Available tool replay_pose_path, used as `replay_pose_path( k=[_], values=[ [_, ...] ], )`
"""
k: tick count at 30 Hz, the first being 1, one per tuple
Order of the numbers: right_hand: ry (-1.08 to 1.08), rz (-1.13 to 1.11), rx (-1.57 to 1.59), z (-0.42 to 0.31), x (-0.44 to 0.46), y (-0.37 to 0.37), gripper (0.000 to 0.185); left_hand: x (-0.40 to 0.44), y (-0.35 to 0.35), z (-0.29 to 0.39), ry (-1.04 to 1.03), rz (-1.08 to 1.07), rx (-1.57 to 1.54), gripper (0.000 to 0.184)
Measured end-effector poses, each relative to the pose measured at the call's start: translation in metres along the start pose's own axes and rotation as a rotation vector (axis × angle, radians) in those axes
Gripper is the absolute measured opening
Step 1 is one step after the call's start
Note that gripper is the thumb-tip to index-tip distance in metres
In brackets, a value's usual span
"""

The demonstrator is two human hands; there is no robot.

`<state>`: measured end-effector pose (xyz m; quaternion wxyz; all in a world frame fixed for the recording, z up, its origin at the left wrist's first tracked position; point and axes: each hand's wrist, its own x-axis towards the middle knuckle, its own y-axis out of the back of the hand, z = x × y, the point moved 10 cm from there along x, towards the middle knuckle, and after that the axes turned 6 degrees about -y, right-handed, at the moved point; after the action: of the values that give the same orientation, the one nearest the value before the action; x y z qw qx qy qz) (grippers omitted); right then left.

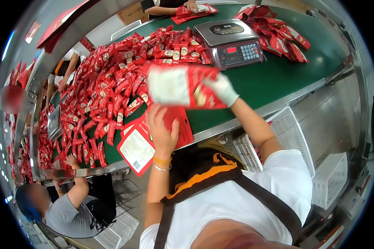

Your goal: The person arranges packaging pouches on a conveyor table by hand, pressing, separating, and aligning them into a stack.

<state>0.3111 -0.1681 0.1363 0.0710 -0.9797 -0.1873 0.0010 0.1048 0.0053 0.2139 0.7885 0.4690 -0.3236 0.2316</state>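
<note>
My right hand (pixel 223 90), in a white glove, is closed on the right end of a red pouch (pixel 168 86) with a pale panel. The pouch is held above the green belt and is smeared by motion. Just below its left part is my left hand (pixel 162 130), bare, with bands at the wrist. Its fingers point up and the thumb stands apart; whether the fingertips touch the pouch I cannot tell. Under and beside that hand lie flat red pouches (pixel 137 150), one with a white printed label, partly over the table's near edge.
Many small red packets (pixel 112 87) heap the left of the green table (pixel 278 87). A digital scale (pixel 232 43) stands at the back, with red pouches (pixel 278 35) right of it. White crates (pixel 293 133) stand below right. Co-workers' hands (pixel 191 6) show at the far side and left.
</note>
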Motion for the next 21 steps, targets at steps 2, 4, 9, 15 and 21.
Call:
replay_pose_path(
  k=[2, 4, 9, 15, 21],
  values=[
    [0.084, 0.185, 0.280, 0.000, 0.043, 0.075, 0.029, -0.046, -0.017, -0.031, 0.185, -0.084, -0.087, 0.038],
    [0.139, 0.413, 0.443, -0.023, 0.067, 0.130, 0.037, -0.083, -0.040, -0.047, 0.301, -0.154, -0.104, 0.034],
    [-0.047, 0.656, 0.586, 0.039, 0.156, 0.246, 0.052, -0.125, -0.075, -0.047, 0.166, -0.179, 0.151, 0.031],
    [-0.239, 0.598, 0.732, 0.044, 0.089, 0.237, 0.089, -0.127, -0.078, -0.051, 0.221, -0.189, 0.155, 0.029],
    [-0.029, 0.694, 0.128, 0.111, -0.025, 0.285, 0.030, -0.121, -0.078, -0.047, 0.189, -0.183, 0.170, 0.031]
  ],
)
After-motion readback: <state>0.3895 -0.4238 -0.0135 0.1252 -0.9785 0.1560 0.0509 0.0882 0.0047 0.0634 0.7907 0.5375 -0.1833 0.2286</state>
